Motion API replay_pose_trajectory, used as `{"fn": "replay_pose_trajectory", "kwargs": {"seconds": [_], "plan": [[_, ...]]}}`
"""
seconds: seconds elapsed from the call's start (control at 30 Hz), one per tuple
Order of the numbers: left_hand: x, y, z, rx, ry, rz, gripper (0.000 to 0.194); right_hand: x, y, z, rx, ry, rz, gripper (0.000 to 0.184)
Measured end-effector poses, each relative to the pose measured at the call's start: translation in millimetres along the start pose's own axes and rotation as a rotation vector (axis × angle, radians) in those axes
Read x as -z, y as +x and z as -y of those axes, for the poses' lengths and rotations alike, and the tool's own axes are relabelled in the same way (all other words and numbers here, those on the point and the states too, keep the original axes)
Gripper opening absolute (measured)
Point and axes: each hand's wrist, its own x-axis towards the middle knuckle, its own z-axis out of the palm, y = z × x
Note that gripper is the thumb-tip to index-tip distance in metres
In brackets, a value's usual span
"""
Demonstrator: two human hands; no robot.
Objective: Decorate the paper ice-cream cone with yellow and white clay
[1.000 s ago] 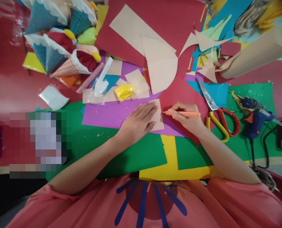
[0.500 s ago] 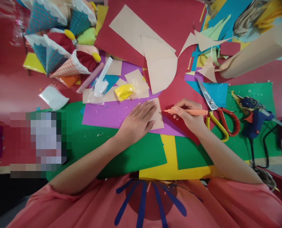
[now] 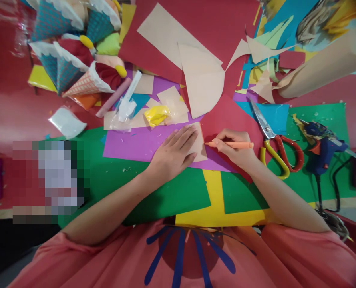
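Note:
My left hand (image 3: 176,150) lies flat, fingers stretched out, on a small beige sheet (image 3: 200,150) that rests over a purple sheet (image 3: 130,144). In my right hand (image 3: 236,150) is an orange marker (image 3: 239,145), held between thumb and fingers. Its tip points left and is at the right edge of the beige sheet. Beneath the right hand lies a red sheet (image 3: 225,120). Part of the beige sheet is hidden under my left fingers. Close to the right of the marker are scissors (image 3: 269,136) with one yellow and one red handle.
A blue glue gun (image 3: 323,154) with a cord lies at the right on a green sheet (image 3: 297,196). Fabric cones (image 3: 72,68) are heaped at the upper left. Beige cutouts (image 3: 203,80) and a beige roll (image 3: 324,66) lie at the back. A yellow bundle (image 3: 157,116) sits beyond my left hand.
The marker and my right fingers have shifted slightly toward me along the beige sheet's right edge. My left hand stays in place.

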Motion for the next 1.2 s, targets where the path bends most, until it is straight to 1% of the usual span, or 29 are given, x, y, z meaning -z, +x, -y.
{"fn": "replay_pose_trajectory", "kwargs": {"seconds": [0.17,0.3,0.43,0.53,0.63,0.73,0.87,1.2], "plan": [[-0.1,-0.1,0.8,0.016,-0.029,0.026,0.051,0.0,1.1,-1.4,-0.019,-0.026,0.016,0.023],[-1.5,-0.6,1.3,0.011,-0.031,0.01,0.052,0.0,2.1,0.5,-0.041,-0.029,0.033,0.025],[-2.2,-1.2,1.3,0.002,-0.019,-0.006,0.051,1.8,2.8,2.8,-0.073,0.043,0.078,0.023],[-2.4,-1.8,1.9,-0.009,-0.006,-0.013,0.052,3.0,2.0,1.6,-0.105,0.165,0.025,0.019],[-3.0,-2.3,3.2,0.015,-0.011,-0.006,0.053,2.5,-0.6,-1.3,-0.099,0.209,-0.052,0.019],[-3.7,-2.3,4.1,0.035,-0.025,-0.004,0.056,0.5,-3.9,-3.1,-0.087,0.163,-0.046,0.018],[-3.6,-2.0,3.9,0.021,-0.014,-0.011,0.06,-1.6,-5.1,-2.5,-0.068,0.096,-0.024,0.018],[-3.9,-1.7,3.1,0.011,0.02,-0.028,0.062,-0.9,-3.4,-1.3,0.012,0.002,0.011,0.022]]}}
